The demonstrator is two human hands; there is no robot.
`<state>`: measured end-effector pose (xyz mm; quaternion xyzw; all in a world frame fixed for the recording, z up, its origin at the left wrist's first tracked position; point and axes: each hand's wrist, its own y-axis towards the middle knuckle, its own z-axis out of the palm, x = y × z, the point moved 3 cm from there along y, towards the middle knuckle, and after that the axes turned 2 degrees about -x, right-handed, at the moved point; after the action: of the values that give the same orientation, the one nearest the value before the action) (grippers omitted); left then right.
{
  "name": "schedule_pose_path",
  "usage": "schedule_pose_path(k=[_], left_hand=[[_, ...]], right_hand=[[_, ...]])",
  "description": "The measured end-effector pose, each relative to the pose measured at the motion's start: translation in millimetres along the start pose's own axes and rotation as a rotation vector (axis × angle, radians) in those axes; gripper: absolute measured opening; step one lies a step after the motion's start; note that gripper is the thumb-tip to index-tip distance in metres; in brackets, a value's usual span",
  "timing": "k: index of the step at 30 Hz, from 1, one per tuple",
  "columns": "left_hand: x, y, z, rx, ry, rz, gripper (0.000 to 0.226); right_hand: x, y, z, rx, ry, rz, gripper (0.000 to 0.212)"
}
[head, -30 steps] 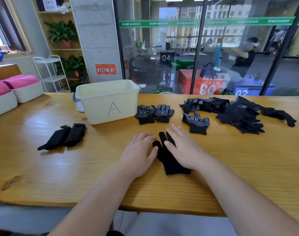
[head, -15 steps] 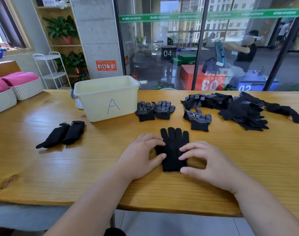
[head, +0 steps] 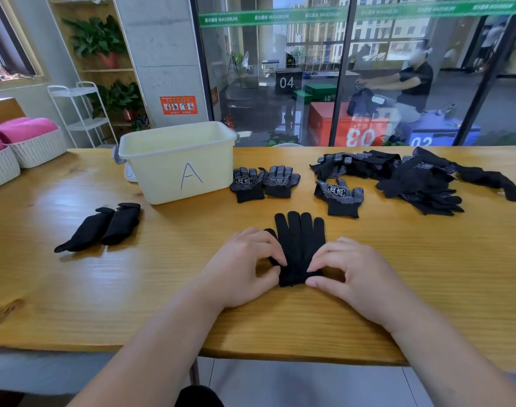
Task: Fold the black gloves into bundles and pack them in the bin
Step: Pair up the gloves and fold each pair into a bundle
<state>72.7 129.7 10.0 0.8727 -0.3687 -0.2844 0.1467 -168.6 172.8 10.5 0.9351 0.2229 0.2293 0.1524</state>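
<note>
Both left hand [head: 245, 270] and right hand [head: 350, 276] pinch the cuff of a glove [head: 300, 239] lying flat before the bin [head: 174, 161], rightward. They cover the cuff's corners; the bin's floor is unseen.

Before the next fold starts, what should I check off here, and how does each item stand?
1. The glove lies flat, fingers pointing away: ok.
2. The left hand pinches the cuff's left edge: ok.
3. The right hand pinches the cuff's right edge: ok.
4. Two gloves are stacked there, not one: cannot tell.
5. The bin stands upright with its top open: ok.
6. There is room inside the bin: cannot tell, its floor is hidden.
</note>
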Motion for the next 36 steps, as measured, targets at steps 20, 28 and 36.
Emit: schedule_pose_path(k=[20, 28, 36], left_hand=[[0.7, 1.7, -1.8, -0.090, -0.083, -0.171, 0.008], [1.3, 3.8, 0.3, -0.078, -0.088, -0.232, 0.053], [-2.2, 7.6, 5.2, -0.113, 0.163, -0.044, 0.022]], right_hand=[[-9.6, 3.3, -3.0, -0.127, 0.185, 0.312, 0.012], [-3.6, 8.6, -2.0, -0.133, 0.292, 0.386, 0.042], [4.9, 7.1, 0.4, -0.203, -0.118, 0.088, 0.015]])
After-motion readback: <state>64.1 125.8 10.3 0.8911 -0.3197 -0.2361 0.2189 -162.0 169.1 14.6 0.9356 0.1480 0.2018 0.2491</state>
